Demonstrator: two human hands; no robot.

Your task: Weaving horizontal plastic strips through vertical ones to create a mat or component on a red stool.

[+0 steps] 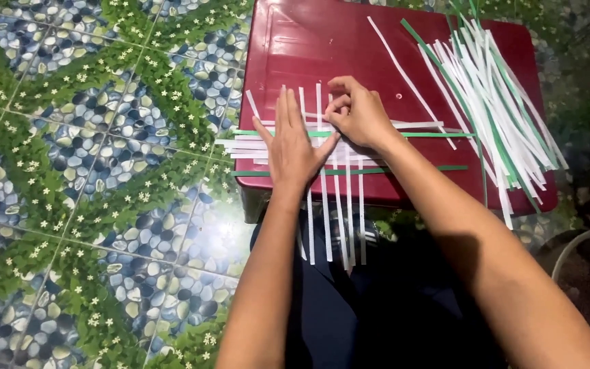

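A partly woven mat of white and green paper strips (322, 160) lies on a dark red plastic box lid (308, 48). My left hand (293, 143) presses flat on the weave, fingers together and pointing away from me. My right hand (360, 113) rests beside it on the right, its fingertips pinching a white strip at the weave's upper part. Long white strips (343, 232) hang off the lid's near edge over my lap.
A loose pile of white and green strips (493, 89) fans across the lid's right side. One single white strip (404, 72) lies diagonally by it. Patterned pebble-and-leaf floor tiles (90, 171) spread to the left. A round pot rim (582, 246) sits lower right.
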